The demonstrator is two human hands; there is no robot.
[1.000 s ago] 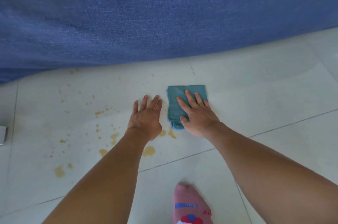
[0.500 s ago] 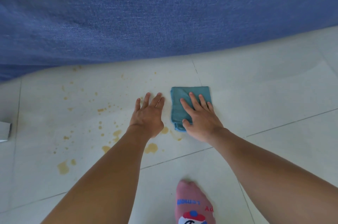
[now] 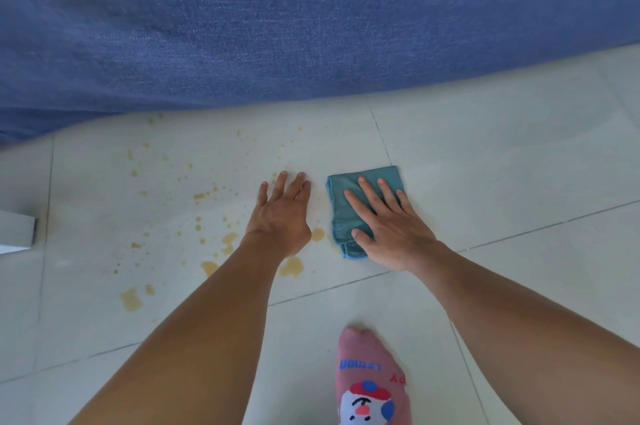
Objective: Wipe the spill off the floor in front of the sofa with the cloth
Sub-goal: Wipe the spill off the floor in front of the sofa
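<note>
Sofa (image 3: 277,26) cut off at top edge; white object (image 3: 15,232) cut off at left, unidentifiable. Left forearm hides part of the spill (image 3: 221,241). Pale tiled floor (image 3: 502,164), grout lines visible. Right hand (image 3: 391,227) flat, fingers spread, pressing the folded cloth (image 3: 341,216) just right of the brown drops. Left hand (image 3: 282,216) flat on tile, empty. Pink sock (image 3: 370,383) at bottom.

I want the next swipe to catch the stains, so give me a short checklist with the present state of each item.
1. Right hand flat on the cloth: ok.
2. Cloth folded into a pad: ok.
3. Cloth over the spill: not ok, most spots lie to its left.
4. Left hand clear of the path: not ok, it rests among the spots.
5. Sock off the wet patch: ok.
6. Cloth underside clean: cannot tell.
</note>
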